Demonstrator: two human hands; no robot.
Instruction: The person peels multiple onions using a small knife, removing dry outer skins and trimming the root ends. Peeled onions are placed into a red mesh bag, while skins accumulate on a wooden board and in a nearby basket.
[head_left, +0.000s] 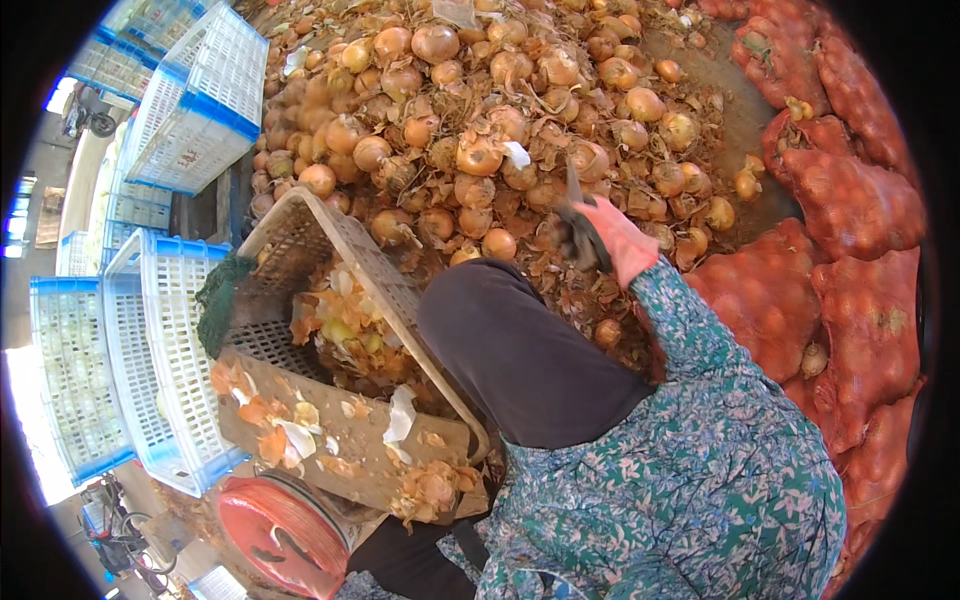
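Note:
My right hand (583, 234), in a dark glove with a pink cuff, is closed around a knife (574, 182). The blade points away from me, over the near side of a large heap of unpeeled onions (480, 154) and loose dry skins. My left hand is out of view. Before my dark-trousered knee stands a worn beige plastic crate (352, 229), tilted, with onion skins and some pale onions (341, 330) inside. A brown board (345, 442) lies across its near end, strewn with skin scraps (289, 439).
Red mesh sacks of onions (757, 300) line the right side. White-and-blue plastic crates (184, 337) stand at the left, with more stacked crates (199, 97) behind. Green netting (221, 300) hangs on the beige crate's edge. A round red container (281, 529) sits below the board.

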